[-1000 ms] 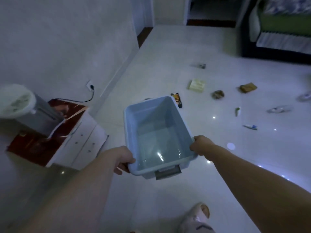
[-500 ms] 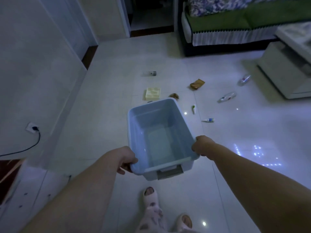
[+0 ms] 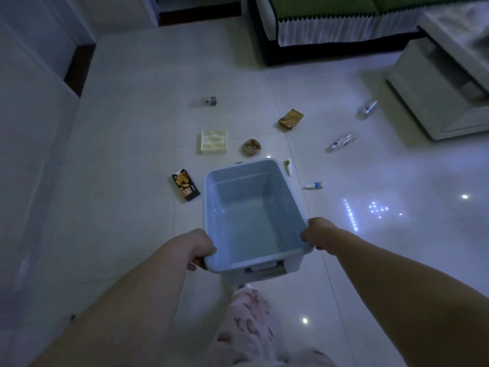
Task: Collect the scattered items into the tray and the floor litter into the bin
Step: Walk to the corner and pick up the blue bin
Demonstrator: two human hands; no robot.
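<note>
I carry an empty light blue tray [image 3: 288, 185] above the white floor. My left hand [image 3: 199, 247] grips its near left rim and my right hand [image 3: 318, 233] grips its near right rim. Scattered on the floor beyond it lie a dark snack packet [image 3: 185, 185], a pale yellow box [image 3: 213, 141], a brown crumpled lump [image 3: 251, 147], a brown wrapper [image 3: 290, 119], a small green-tipped tube [image 3: 287, 166], a white and blue tube [image 3: 314, 185], two clear bottles [image 3: 341, 141] [image 3: 367, 109] and a clear jar [image 3: 204, 102].
A sofa with a green cover and white fringe [image 3: 344, 30] stands at the back. A pale low table [image 3: 444, 75] fills the right. A wall [image 3: 29, 128] runs along the left, with a doorway [image 3: 198, 6] at the far end. My patterned trouser leg [image 3: 248, 321] shows below the tray.
The view has swung right and moved forward: the cabinet and fan on the left are gone, the sofa and low table appeared, and the litter is nearer. Both hands kept their hold on the tray.
</note>
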